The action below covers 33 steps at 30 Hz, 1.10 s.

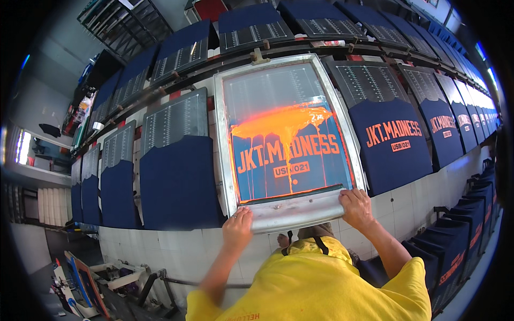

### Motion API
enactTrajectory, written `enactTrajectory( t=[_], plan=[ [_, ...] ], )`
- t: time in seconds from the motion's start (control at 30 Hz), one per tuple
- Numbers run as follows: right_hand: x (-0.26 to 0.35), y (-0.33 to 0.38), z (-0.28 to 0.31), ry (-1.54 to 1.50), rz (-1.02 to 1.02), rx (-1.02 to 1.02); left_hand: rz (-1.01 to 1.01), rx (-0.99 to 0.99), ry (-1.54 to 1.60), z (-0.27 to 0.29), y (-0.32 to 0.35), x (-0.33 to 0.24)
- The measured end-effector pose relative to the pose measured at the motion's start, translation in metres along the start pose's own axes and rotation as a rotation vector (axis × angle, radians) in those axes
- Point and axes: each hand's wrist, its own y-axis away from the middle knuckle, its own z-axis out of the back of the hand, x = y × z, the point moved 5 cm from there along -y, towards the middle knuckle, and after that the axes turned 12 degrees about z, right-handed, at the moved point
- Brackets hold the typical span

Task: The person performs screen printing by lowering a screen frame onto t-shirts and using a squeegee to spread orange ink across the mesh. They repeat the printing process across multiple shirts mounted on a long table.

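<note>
One blue shirt (179, 187) lies left of the metal frame (225, 134). The left hand (239, 222) holds its near left corner, the right hand (356, 207) its near right. Maybe it's lifting or lowering time; both should move evenly.

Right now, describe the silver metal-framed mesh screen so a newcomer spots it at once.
Find the near row of dark boards in navy-blue fabric. Mid-row, before the yellow shirt, the silver metal-framed mesh screen covers one, left hand and right hand at its near end. Unlike its neighbours, it bears a glossy bright-orange ink smear.
</note>
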Motion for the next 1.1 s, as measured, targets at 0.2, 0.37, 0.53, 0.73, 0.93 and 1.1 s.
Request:
enactTrajectory(
  t=[0.2,0.37,0.53,0.73,0.93,1.1],
  plan=[
    [-0.043,-0.053,-0.013,-0.014,0.005,0.002,-0.026,0.048,-0.053,-0.016,-0.066,0.021],
    [-0.089,-0.105,-0.028,0.01,0.012,0.041,-0.025,0.074,-0.036,-0.031,-0.134,0.041],
    [-0.132,-0.156,-0.039,0.039,0.014,0.075,0.017,0.11,-0.01,-0.037,-0.2,0.054],
    [-0.155,-0.185,-0.036,0.028,0.008,0.182,-0.004,0.173,0.021,-0.035,-0.236,0.06],
    [-0.163,-0.205,-0.016,0.037,-0.013,0.275,0.112,0.298,-0.03,-0.019,-0.259,0.061],
    [-0.155,-0.215,0.03,0.088,-0.01,0.186,0.099,0.224,-0.006,0.023,-0.259,0.044]
  ],
)
